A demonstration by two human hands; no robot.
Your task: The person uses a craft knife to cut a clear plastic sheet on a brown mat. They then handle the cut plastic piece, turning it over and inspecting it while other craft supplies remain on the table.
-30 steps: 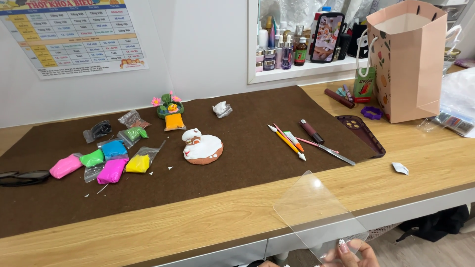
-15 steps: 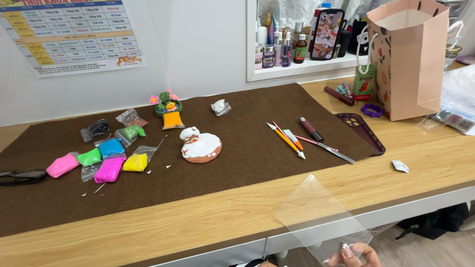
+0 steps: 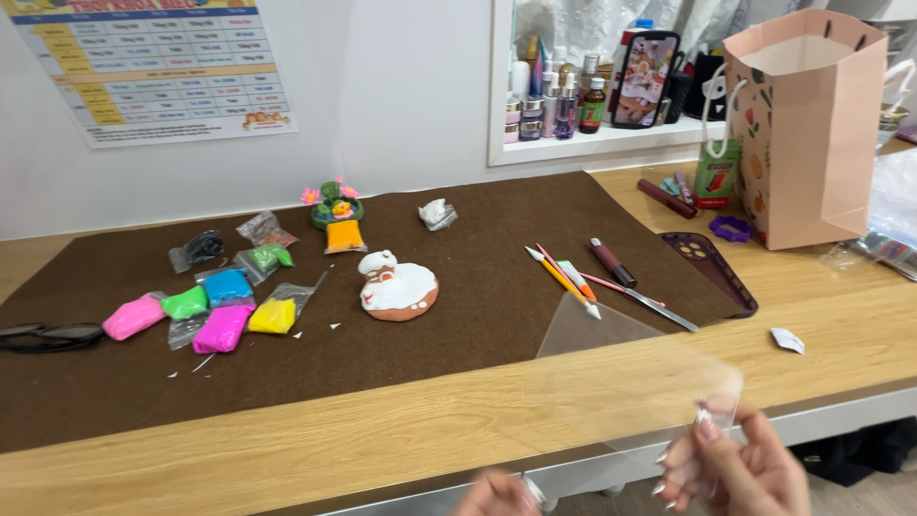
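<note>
A long wooden tabletop with a pale grain fills the view, and most of it lies under a dark brown felt mat with a matte, fuzzy surface. At the right end stands a tall peach-coloured paper gift bag with white cord handles, upright and open at the top. On the mat to the left lie small clear bags of soft modelling clay in pink, green, blue, magenta and yellow, close together. Near the mat's middle sits a rounded white clay figure on a brown disc base, and to its right a loose fan of thin sculpting tools with orange, pink and metal shafts.

In front of the table edge, a thin clear plastic sheet, flat and roughly square, is held tilted in the air, the wood showing through it. The right hand pinches the sheet's lower right corner between thumb and fingertips pressed together. The left hand shows only as a blurred edge at the bottom of the view, near the sheet's lower left; whether it grips the sheet cannot be told.
</note>
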